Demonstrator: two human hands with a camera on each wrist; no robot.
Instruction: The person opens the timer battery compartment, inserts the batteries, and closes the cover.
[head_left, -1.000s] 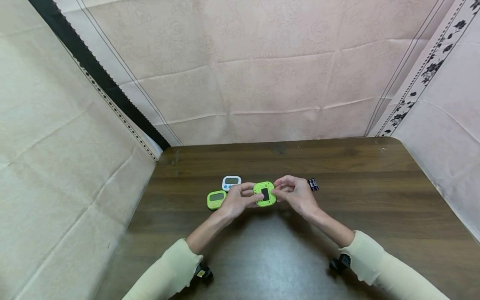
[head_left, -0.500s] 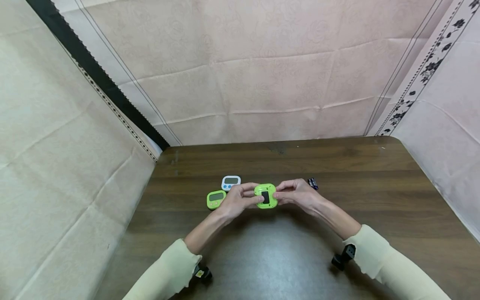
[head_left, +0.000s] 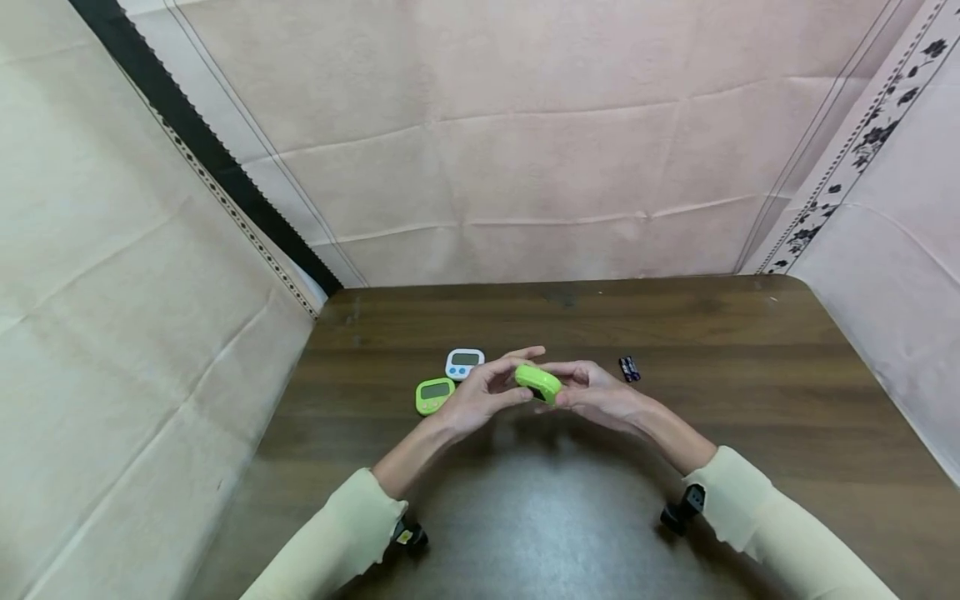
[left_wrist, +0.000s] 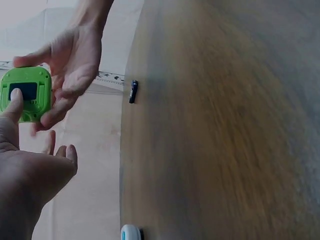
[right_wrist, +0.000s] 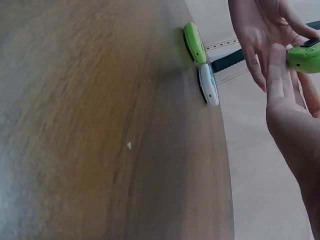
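Observation:
A bright green digital timer [head_left: 537, 382] is held above the table between my two hands, tilted in the head view. Its back, with a dark rectangular panel [left_wrist: 25, 91], shows in the left wrist view. My left hand [head_left: 480, 390] pinches one side, its thumb lying over that panel. From the opposite side my right hand [head_left: 602, 398] grips the edge between thumb and fingers. Left of the hands lie a second green timer [head_left: 434, 396] and a white timer [head_left: 465, 363] with blue buttons, screens facing up. The held timer's front is hidden.
Two small dark batteries [head_left: 629, 368] lie side by side right of my right hand. The brown wooden table [head_left: 675, 325] ends at a pale cloth wall [head_left: 540, 167] behind. In the right wrist view, a tiny white speck [right_wrist: 129, 146] is on the tabletop.
The green timer has tipped from showing its back to nearly edge-on in the head view. The left fingers have lifted and spread, and the right hand holds the timer's near edge.

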